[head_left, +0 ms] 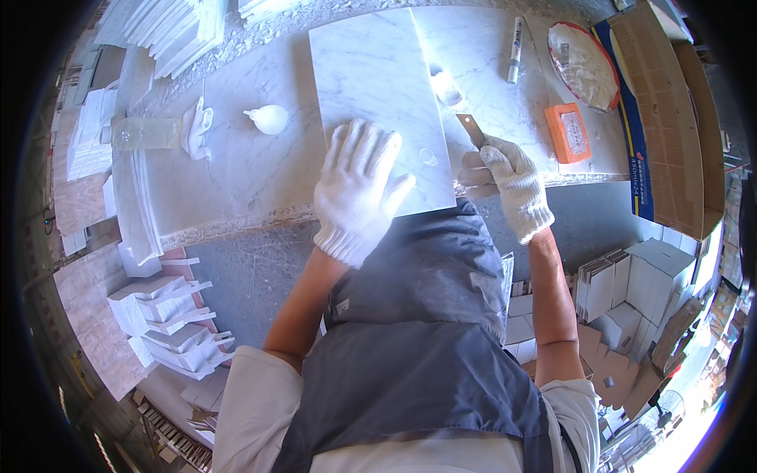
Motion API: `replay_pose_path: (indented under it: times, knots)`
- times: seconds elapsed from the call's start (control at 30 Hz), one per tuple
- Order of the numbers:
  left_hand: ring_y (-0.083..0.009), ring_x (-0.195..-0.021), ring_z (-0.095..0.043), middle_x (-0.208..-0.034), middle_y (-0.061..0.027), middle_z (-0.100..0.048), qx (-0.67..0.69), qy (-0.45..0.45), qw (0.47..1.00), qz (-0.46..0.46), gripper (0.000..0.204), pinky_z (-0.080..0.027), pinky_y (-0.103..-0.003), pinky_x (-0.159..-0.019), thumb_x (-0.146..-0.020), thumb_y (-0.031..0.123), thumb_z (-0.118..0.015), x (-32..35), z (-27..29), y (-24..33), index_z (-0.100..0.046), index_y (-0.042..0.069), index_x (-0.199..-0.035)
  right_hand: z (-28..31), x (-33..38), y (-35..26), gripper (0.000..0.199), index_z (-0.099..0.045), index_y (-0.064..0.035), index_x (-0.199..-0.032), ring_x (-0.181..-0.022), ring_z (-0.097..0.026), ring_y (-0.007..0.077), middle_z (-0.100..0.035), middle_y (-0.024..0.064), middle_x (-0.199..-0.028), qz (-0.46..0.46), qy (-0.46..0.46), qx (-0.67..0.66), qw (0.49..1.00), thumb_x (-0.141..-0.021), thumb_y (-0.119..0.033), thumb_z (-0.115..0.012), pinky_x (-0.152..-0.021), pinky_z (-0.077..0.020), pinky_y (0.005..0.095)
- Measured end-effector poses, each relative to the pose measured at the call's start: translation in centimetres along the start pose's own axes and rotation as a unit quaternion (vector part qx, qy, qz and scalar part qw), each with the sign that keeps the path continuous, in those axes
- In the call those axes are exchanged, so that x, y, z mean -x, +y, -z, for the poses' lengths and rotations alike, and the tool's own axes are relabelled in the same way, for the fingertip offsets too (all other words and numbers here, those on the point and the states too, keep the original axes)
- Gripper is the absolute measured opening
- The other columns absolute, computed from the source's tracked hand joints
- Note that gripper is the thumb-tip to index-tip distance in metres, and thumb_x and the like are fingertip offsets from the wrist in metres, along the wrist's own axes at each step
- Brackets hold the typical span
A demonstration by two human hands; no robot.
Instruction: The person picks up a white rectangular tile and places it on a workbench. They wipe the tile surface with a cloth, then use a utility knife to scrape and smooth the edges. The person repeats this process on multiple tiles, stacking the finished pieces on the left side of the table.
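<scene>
A large white marble-look slab [378, 79] with grey veins lies on the worktable, its near edge reaching my waist. My left hand [359, 177], in a white knitted glove, rests flat on the slab, fingers stretched out and thumb apart. Beyond the slab's right edge, my gloved right hand [505, 177] grips a flat metal scraper [471, 129] with a small hole near its end; the fingers hide the rest of it. A clear round mark [427, 157] shows on the slab between my hands. A small white block or pad [446, 88] lies just past the scraper.
Rightward are an orange box [568, 133], a marker [516, 51], a red-rimmed container of white paste [583, 65] and a cardboard carton [662, 118]. Leftward are a white squeeze bulb [269, 119], a crumpled cloth [197, 128] and a clear bottle [146, 133]. White pieces [173, 31] are stacked far left.
</scene>
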State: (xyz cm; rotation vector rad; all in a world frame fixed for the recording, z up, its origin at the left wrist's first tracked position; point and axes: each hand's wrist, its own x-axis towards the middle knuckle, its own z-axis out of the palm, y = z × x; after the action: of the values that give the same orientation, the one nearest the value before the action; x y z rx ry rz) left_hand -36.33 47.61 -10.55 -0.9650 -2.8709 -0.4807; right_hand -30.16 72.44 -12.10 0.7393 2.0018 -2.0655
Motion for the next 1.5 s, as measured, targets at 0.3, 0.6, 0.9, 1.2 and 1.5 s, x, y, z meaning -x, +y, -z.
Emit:
replay_pose_path:
  times: [0.3, 0.6, 0.9, 1.2, 1.5]
  knots:
    - [-0.0300, -0.140, -0.054, -0.136, -0.0114, -0.067, 0.240, -0.077, 0.916, -0.313, 0.038, -0.042, -0.051, -0.122, -0.091, 0.030, -0.074, 3.4, -1.2, 5.9, -0.074, 0.012, -0.125, 0.8, -0.8, 0.7, 0.036, -0.064, -0.0021, -0.138, -0.078, -0.071, 0.0129, -0.075, 0.0066, -0.104, 0.002, -0.003, -0.018, 1.000, -0.108, -0.021, -0.061, -0.068, -0.0595, 0.0271]
    - [-0.0362, -0.115, -0.069, -0.112, -0.0144, -0.072, 0.191, 0.070, 0.967, -0.155, 0.030, -0.056, -0.049, -0.101, -0.074, 0.015, -0.079, 1.8, 0.8, 2.9, -0.074, 0.004, -0.102, -1.1, -0.6, 1.0, 0.038, -0.072, -0.0032, -0.131, -0.086, -0.067, 0.0314, -0.071, 0.0169, -0.094, 0.334, 0.032, 0.332, 0.881, -0.093, -0.005, -0.068, -0.078, -0.0544, 0.0391]
    - [-0.0369, -0.115, -0.069, -0.116, -0.0132, -0.073, 0.138, 0.126, 0.975, -0.119, 0.031, -0.055, -0.048, -0.104, -0.079, 0.014, -0.079, 2.6, -1.1, 1.0, -0.075, 0.006, -0.109, -1.4, -0.1, 0.0, 0.034, -0.072, -0.0038, -0.134, -0.085, -0.067, 0.0179, -0.072, 0.0115, -0.099, 0.194, -0.016, 0.189, 0.963, -0.102, -0.013, -0.064, -0.077, -0.0563, 0.0320]
    - [-0.0329, -0.116, -0.068, -0.115, -0.0105, -0.074, 0.131, 0.142, 0.974, -0.119, 0.036, -0.054, -0.051, -0.105, -0.076, 0.019, -0.082, 2.5, -1.3, 1.0, -0.078, 0.009, -0.110, -2.3, 0.0, -1.5, 0.036, -0.070, -0.0025, -0.137, -0.074, -0.066, 0.0081, -0.075, 0.0059, -0.098, 0.027, -0.019, 0.061, 0.998, -0.102, -0.010, -0.068, -0.066, -0.0583, 0.0248]
    - [-0.0374, -0.111, -0.069, -0.109, -0.0138, -0.073, 0.130, 0.118, 0.978, -0.109, 0.029, -0.054, -0.049, -0.104, -0.076, 0.017, -0.079, 2.3, -1.3, 1.0, -0.074, 0.007, -0.102, -2.4, -0.9, -0.5, 0.036, -0.069, -0.0040, -0.138, -0.076, -0.069, 0.0136, -0.073, 0.0102, -0.101, 0.170, -0.028, 0.146, 0.974, -0.103, -0.009, -0.065, -0.068, -0.0581, 0.0292]
